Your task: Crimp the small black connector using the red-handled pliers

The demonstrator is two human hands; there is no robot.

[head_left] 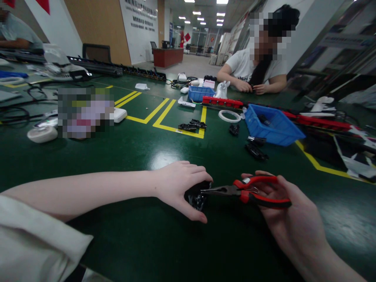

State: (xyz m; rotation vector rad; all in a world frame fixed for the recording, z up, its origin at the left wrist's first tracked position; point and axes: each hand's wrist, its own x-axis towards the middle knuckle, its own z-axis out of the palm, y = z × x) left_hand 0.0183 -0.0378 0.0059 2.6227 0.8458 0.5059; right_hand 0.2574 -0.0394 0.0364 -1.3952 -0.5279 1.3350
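My left hand [182, 188] curls over a small glossy black plastic part [197, 200] on the green table, fingers along its far side and thumb at the near side. The palm and fingers partly hide this part. In my right hand [296, 219] are needle-nose pliers [226, 190] with red and black handles, the handles lying between the thumb and the fingers. The plier tips point left and meet the black part near my left fingers; whether they grip a piece of it, I cannot tell.
Several black parts [192, 125] lie inside yellow tape, and others [256, 150] beside a blue bin [272, 125]. A white ring [229, 116], a red strip [222, 102] and a smaller blue bin [201, 93] are farther back. Across the table [132, 152] sits a person [249, 70].
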